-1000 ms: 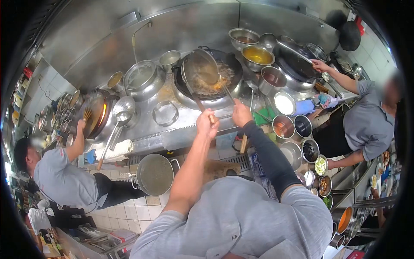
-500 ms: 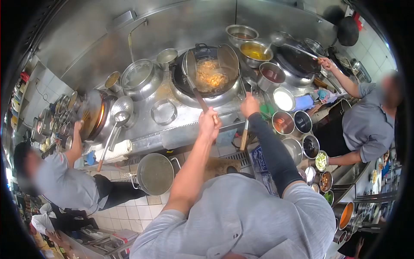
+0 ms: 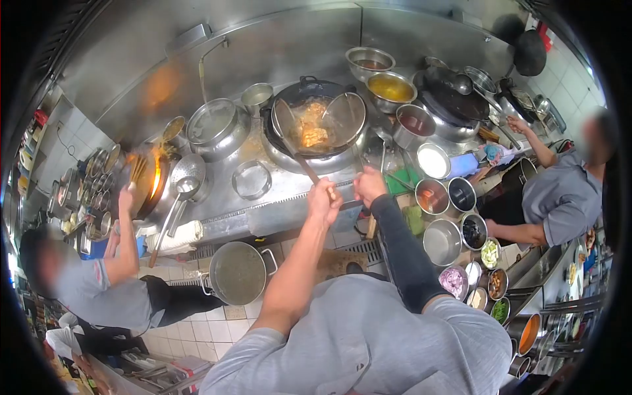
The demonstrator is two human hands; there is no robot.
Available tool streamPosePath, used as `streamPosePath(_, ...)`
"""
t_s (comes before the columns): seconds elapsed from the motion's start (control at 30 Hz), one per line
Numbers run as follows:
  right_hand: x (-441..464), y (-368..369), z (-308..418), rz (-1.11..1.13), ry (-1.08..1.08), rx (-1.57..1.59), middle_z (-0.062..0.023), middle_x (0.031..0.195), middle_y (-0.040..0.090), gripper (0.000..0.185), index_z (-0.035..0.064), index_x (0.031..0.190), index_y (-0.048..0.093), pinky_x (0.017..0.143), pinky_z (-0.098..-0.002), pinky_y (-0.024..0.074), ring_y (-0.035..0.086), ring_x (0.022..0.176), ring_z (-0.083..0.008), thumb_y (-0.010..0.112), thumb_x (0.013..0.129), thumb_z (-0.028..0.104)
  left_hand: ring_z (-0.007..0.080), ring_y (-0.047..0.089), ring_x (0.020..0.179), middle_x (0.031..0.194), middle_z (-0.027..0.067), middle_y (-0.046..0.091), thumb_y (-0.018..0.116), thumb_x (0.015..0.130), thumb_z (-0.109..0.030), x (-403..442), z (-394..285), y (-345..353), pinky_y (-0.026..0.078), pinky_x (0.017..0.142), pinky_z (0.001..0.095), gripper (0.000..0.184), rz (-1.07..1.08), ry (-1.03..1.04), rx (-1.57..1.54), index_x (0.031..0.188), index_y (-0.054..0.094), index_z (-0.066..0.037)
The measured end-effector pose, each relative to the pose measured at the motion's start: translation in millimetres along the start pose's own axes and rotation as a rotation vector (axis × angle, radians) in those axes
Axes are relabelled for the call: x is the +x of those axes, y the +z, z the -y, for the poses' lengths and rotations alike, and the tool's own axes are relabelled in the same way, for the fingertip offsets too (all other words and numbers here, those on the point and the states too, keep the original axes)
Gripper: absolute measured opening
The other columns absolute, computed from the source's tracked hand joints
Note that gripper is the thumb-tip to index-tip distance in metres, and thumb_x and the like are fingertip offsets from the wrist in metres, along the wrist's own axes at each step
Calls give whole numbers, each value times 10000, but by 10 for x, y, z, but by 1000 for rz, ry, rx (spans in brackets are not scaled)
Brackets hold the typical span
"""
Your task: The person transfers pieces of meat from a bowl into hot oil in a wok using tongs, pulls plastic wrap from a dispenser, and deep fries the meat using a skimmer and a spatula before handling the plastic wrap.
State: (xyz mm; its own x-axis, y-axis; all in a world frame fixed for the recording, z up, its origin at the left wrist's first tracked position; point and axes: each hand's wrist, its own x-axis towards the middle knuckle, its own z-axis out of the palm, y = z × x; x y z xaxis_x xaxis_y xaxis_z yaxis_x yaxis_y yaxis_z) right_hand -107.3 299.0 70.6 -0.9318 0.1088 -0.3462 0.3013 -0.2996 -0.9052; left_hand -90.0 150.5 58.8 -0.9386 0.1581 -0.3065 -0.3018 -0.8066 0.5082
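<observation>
Golden-brown food (image 3: 314,135), glistening, in dark wok (image 3: 308,89) between strainers (image 3: 345,116).

A round, black wok (image 3: 307,92) with a loop handle at its far rim sits level, holding golden-brown pieces of food (image 3: 315,136) heaped in a loose column near its middle. At its left side, a metal-rimmed strainer (image 3: 284,122) is tipped steeply so that its disc shows as a narrow oval, its brown wooden handle slanting down towards the near right. Facing it across the food, a broader-looking mesh skimmer (image 3: 345,118) tilts at the wok's right side, whether touching the wok being unclear.
</observation>
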Motion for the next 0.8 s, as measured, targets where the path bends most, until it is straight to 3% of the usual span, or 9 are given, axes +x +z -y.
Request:
streamPosePath(0.2, -295, 23, -76, 11, -46, -101, -70, 679, 503, 600, -68, 1434, 233, 328, -326, 384, 460, 453, -169, 419, 868, 4, 107, 369, 422, 562, -14, 400, 538, 841, -82, -27, 72, 58, 283, 377, 252, 91, 81, -65, -41, 900, 473, -109)
streamPosePath(0.27, -291, 35, -88, 18, -61, -97, -70, 680, 504, 598, -72, 1434, 234, 328, -322, 381, 457, 446, -167, 426, 876, 19, 120, 373, 436, 583, 2, 405, 525, 823, -115, -31, 90, 111, 290, 373, 259, 97, 61, -54, -5, 753, 457, -111)
streamPosePath(0.3, -342, 25, -113, 23, -63, -96, -70, 682, 506, 596, -75, 1435, 235, 327, -317, 379, 455, 438, -165, 434, 884, 34, 123, 361, 425, 572, 8, 404, 524, 823, -114, -18, 94, 128, 290, 376, 258, 87, 54, -66, -19, 760, 462, -111)
streamPosePath(0.4, -371, 43, -39, 33, -73, -182, -74, 691, 517, 556, -82, 1415, 286, 332, -318, 381, 452, 396, -167, 437, 900, 63, 106, 339, 416, 547, -16, 401, 534, 835, -92, -4, 63, 193, 282, 381, 245, 77, 49, -89, -121, 824, 461, -112)
streamPosePath(0.57, -430, 119, 67, 51, -143, -370, -103, 715, 551, 501, -76, 1381, 365, 341, -330, 396, 484, 383, -180, 428, 907, 74, 96, 344, 422, 533, -25, 407, 543, 821, -101, 91, -46, 149, 284, 388, 235, 237, 119, -75, -206, 622, 418, -132)
streamPosePath(0.63, -382, 184, 15, -4, -204, -428, -153, 708, 571, 279, -59, 1156, 498, 339, -355, 442, 547, 381, -225, 404, 917, 50, 94, 349, 423, 534, -25, 408, 544, 820, -102, 88, -93, 147, 283, 387, 234, 233, 134, -76, -196, 626, 419, -132)
streamPosePath(0.8, -90, 272, -79, 14, -310, -606, -205, 751, 618, 363, -73, 1235, 477, 379, -366, 473, 577, 409, -249, 430, 906, 72, 93, 367, 431, 535, -28, 409, 550, 817, -96, 110, -160, 174, 285, 384, 229, 236, 114, -100, -162, 625, 417, -130)
